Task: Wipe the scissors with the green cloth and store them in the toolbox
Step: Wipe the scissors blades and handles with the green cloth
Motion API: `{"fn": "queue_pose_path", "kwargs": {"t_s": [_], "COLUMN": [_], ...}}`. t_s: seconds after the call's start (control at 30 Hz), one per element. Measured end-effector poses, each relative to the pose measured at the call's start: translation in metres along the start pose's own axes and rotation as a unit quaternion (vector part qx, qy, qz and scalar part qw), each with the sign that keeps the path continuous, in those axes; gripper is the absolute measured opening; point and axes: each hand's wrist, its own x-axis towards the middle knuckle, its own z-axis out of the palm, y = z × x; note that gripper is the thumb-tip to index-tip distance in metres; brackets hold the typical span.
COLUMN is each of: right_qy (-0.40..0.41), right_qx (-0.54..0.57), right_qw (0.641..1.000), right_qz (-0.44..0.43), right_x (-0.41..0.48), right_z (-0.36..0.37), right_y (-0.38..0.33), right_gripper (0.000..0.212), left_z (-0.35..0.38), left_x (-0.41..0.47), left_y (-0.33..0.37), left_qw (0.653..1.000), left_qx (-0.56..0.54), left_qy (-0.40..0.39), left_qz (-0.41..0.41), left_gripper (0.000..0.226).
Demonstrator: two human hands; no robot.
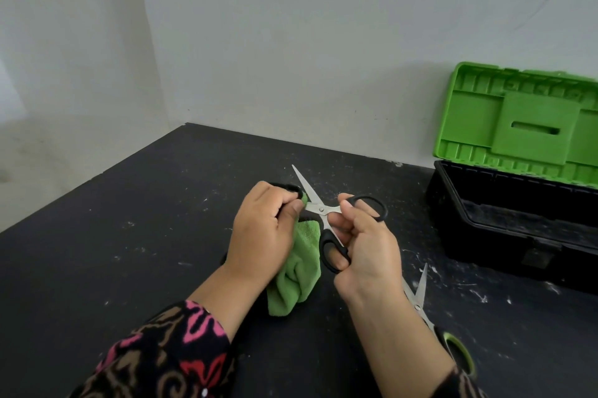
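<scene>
Two of our hands are busy at once. Our right hand (365,245) has its fingers (338,260) curled shut through the black plastic loops of the silver scissors with black handles (320,210). One finger pokes through the lower loop and the others pinch the upper one. The blades are spread wide open in an X shape. One shiny blade points up and away from us.

Our left hand (262,236) is closed tight on the soft green cloth (296,271). Its fingers (289,203) pinch a bit of cloth right by the other blade, close to the middle screw. The rest of the cloth hangs down under the hand and bunches on the dark speckled counter (145,236).

We think we are in the middle of wiping. To do it well, we should keep the cloth between our skin and the sharp edge. We should slide from the screw out to the tip, not the other way. Then we do the other blade too.

Off to the right, well apart from our hands, sits the black toolbox with the green lid (517,203). It stands open, ready for the scissors. A second pair of scissors with green-edged handles (453,349) lies on the counter, partly hidden by our right arm.
</scene>
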Motion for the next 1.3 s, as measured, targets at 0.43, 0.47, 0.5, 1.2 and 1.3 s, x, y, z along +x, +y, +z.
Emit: {"fn": "queue_pose_path", "kwargs": {"t_s": [0.43,0.47,0.5,1.2,1.3], "right_qy": [0.008,0.009,0.009,-0.011,-0.004], "right_qx": [0.016,0.012,0.008,-0.006,-0.014], "right_qw": [1.000,1.000,1.000,1.000,1.000], "right_qz": [-0.020,-0.017,-0.012,-0.001,0.002], "right_x": [0.005,0.006,0.006,0.007,0.005], "right_z": [-0.003,-0.003,-0.002,0.000,0.002], "right_y": [-0.004,-0.003,-0.001,0.009,0.010], "right_gripper": [0.015,0.015,0.014,0.016,0.014], "left_z": [-0.014,-0.012,-0.009,0.010,0.013], "left_x": [0.011,0.008,0.004,-0.008,-0.014], "left_y": [-0.010,-0.004,0.002,0.008,0.013], "left_qw": [0.988,0.991,0.995,0.999,0.996], "left_qx": [0.000,-0.010,-0.017,0.005,0.011], "left_qy": [0.082,0.087,0.080,-0.008,-0.040], "left_qz": [-0.134,-0.100,-0.056,0.051,0.079], "left_gripper": [0.007,0.007,0.008,0.016,0.017]}}
